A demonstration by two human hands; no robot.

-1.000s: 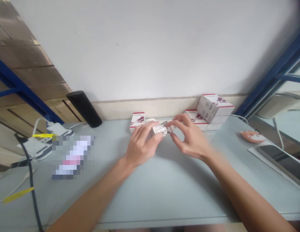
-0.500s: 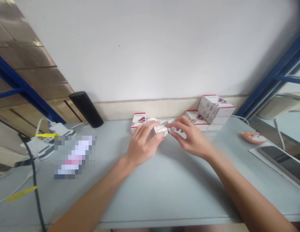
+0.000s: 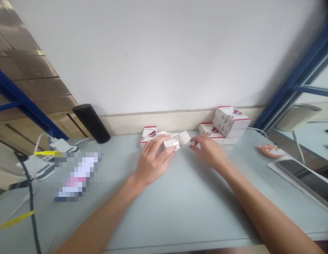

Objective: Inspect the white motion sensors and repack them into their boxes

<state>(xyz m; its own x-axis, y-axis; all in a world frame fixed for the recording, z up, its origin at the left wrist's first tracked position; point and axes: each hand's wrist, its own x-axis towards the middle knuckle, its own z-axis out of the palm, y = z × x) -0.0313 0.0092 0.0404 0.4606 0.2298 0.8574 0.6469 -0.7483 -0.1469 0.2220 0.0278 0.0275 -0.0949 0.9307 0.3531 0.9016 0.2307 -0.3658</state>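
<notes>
My left hand [image 3: 152, 159] is closed round a small white carton [image 3: 177, 140] whose end flap stands open, held just above the pale table [image 3: 179, 208] near the wall. My right hand [image 3: 209, 151] hovers a little to the right of the carton, apart from it, fingers loosely curled and smeared by motion; whether it holds anything I cannot make out. Behind my left hand stands a white and red box [image 3: 148, 133]. Three more white and red boxes [image 3: 227, 123] are stacked to the right of my right hand.
A black cylinder [image 3: 90, 122] leans on the wall at the back left. A white power strip [image 3: 44, 158] with cables and a blurred-out item [image 3: 76, 176] lie at the left. At the right are an orange animal-shaped object [image 3: 271, 150] and a dark-screened device [image 3: 306, 180].
My right hand has let go of the carton and drawn back to the right. The carton's flap now stands open. My left hand keeps its hold.
</notes>
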